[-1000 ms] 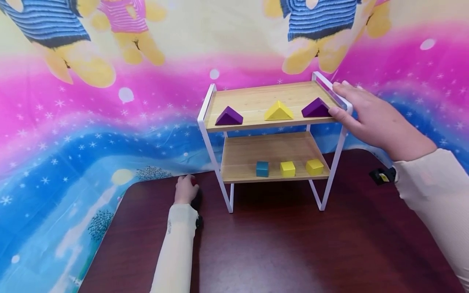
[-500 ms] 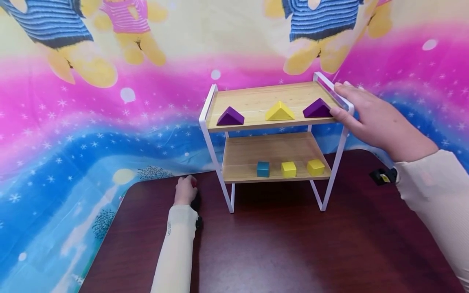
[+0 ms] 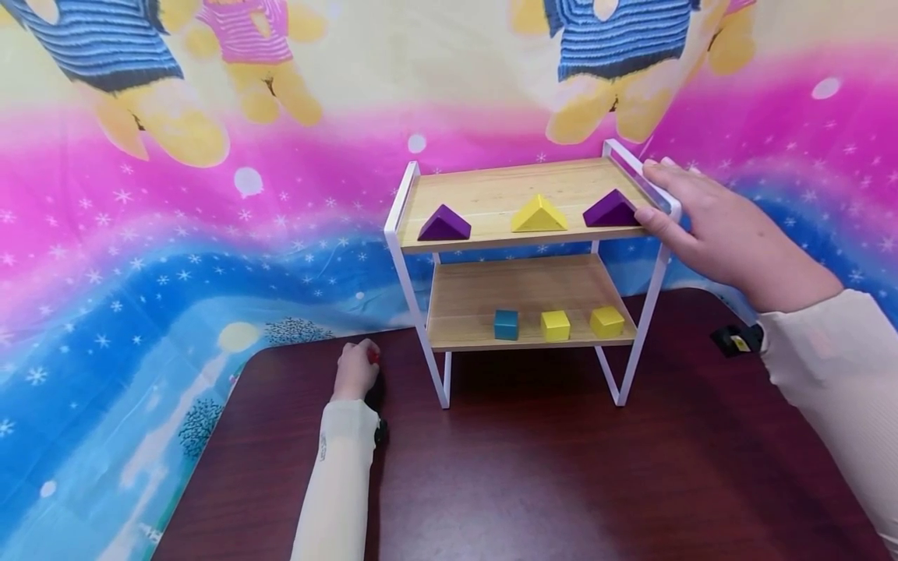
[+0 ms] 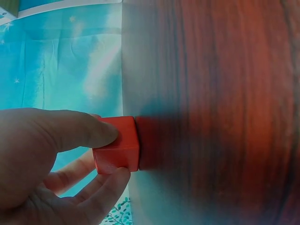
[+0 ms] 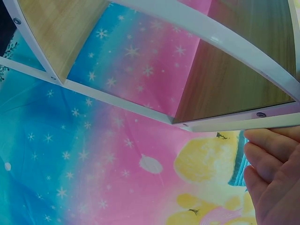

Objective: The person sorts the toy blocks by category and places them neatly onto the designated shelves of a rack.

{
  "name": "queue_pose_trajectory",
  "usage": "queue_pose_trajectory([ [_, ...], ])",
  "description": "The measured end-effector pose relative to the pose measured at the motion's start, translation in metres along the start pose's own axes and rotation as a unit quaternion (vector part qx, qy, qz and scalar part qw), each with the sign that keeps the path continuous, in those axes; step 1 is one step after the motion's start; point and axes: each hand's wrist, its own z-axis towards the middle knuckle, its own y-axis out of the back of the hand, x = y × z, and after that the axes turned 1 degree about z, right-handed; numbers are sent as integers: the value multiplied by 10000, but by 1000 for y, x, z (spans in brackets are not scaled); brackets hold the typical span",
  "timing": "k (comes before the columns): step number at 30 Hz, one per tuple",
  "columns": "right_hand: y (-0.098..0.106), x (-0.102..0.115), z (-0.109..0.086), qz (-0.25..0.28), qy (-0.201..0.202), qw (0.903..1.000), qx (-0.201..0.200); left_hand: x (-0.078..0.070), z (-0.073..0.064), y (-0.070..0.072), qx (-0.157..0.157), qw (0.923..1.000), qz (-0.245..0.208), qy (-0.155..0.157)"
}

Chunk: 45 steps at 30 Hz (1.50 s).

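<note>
My left hand point(image 3: 355, 369) is low over the table's back edge, left of the shelf. Its thumb and fingers pinch a red cube point(image 4: 120, 145), which sits against the dark tabletop in the left wrist view; only a sliver of red shows from the head. My right hand point(image 3: 737, 234) rests on the white rail at the right end of the two-tier shelf point(image 3: 484, 189), fingers fairly straight. Its thumb is beside a purple triangular block point(image 3: 609, 210). A yellow triangular block point(image 3: 539, 216) and another purple triangular block point(image 3: 444, 224) stand along the top board's front.
On the lower board are a teal cube point(image 3: 506, 325), a yellow cube point(image 3: 555, 326) and a second yellow cube point(image 3: 606, 321), near the front edge. The shelf stands on a dark wooden table point(image 3: 526, 483). A printed cloth point(image 3: 316, 140) hangs close behind.
My left hand has shifted very slightly toward me and to the left, and more of the red cube shows. The right hand stays on the shelf rail.
</note>
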Motion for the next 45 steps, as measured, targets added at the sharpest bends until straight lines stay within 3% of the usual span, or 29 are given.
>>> queue_pose_trajectory([
  [25, 0, -4, -1, 22, 59, 9999, -88, -12, -18, 11, -182, 9996, -155, -176],
  [45, -2, -2, 0, 41, 72, 9999, -87, -40, -40, 27, -474, 9973, -329, -454],
])
